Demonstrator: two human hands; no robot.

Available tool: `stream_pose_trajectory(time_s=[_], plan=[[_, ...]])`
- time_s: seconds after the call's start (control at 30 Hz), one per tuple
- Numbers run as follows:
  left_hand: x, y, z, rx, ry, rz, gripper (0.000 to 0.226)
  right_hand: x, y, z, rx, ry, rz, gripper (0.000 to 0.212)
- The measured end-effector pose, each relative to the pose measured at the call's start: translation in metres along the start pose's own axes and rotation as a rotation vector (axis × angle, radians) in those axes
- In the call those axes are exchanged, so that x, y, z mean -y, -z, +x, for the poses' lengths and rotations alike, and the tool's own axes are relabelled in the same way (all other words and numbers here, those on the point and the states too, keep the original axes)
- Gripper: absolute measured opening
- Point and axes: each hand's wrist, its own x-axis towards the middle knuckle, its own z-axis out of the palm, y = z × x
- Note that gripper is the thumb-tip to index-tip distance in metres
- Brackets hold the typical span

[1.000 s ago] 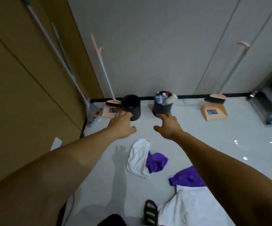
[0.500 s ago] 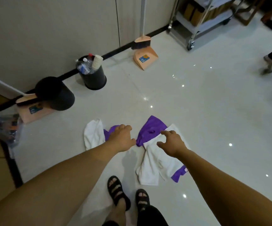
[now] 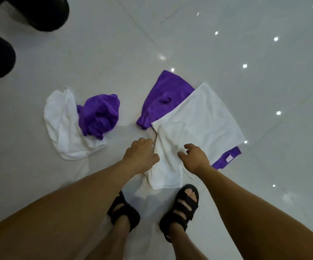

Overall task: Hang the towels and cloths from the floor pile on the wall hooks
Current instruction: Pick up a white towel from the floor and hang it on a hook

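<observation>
Lowered to the white towel (image 3: pixel 204 117), left hand (image 3: pixel 142 153) grips its edge, right hand (image 3: pixel 196 159) half-curled; bin (image 3: pixel 39 14) contents hidden.

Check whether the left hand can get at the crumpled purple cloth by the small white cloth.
Probably yes. The left hand is at the edge of the big white towel, and only bare floor lies between it and the crumpled purple cloth, to its left. Nothing covers that cloth.

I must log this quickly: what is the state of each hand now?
Left hand: closed, fingers pinching the left edge of the white towel.
Right hand: open, fingers loosely curled over the same towel, holding nothing.
</observation>
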Motion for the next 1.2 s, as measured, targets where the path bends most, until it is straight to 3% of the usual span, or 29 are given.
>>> stream_pose_trajectory(time_s=[0.27, 0.37, 0.47, 0.53, 0.63, 0.77, 0.87, 0.97, 1.03, 1.13, 1.2], plan=[[0.070, -0.083, 0.065, -0.013, 0.053, -0.100, 0.057, -0.009, -0.078, 0.125, -0.172, -0.188, 0.183, 0.044], [0.085, -0.088, 0.061, -0.028, 0.071, -0.134, 0.054, -0.003, -0.083, 0.131, -0.220, -0.250, 0.326, 0.013], [0.092, -0.077, 0.047, -0.024, 0.067, -0.153, 0.054, 0.010, -0.080, 0.119, -0.237, -0.192, 0.370, 0.032], [0.093, -0.063, 0.036, -0.025, 0.059, -0.164, 0.055, 0.028, -0.073, 0.099, -0.274, -0.137, 0.421, 0.023], [0.095, -0.029, 0.020, -0.055, 0.048, -0.208, 0.056, 0.062, -0.059, 0.063, -0.287, -0.031, 0.648, 0.015], [0.095, 0.043, -0.025, -0.100, 0.052, -0.274, 0.064, 0.131, -0.030, -0.013, -0.206, 0.041, 0.858, 0.023], [0.093, 0.116, -0.077, -0.124, -0.028, -0.366, 0.072, 0.192, -0.001, -0.083, 0.012, 0.102, 0.748, 0.014], [0.096, 0.194, -0.133, -0.166, -0.099, -0.530, 0.078, 0.251, 0.033, -0.155, 0.262, 0.237, 0.555, 0.044], [0.100, 0.244, -0.172, -0.153, -0.161, -0.593, 0.077, 0.295, 0.053, -0.204, 0.331, 0.354, 0.497, 0.042], [0.110, 0.302, -0.232, -0.113, -0.238, -0.692, 0.071, 0.366, 0.077, -0.269, 0.255, 0.441, 0.517, 0.045], [0.115, 0.337, -0.270, -0.127, -0.222, -0.785, 0.048, 0.412, 0.088, -0.306, 0.194, 0.415, 0.545, 0.054]])
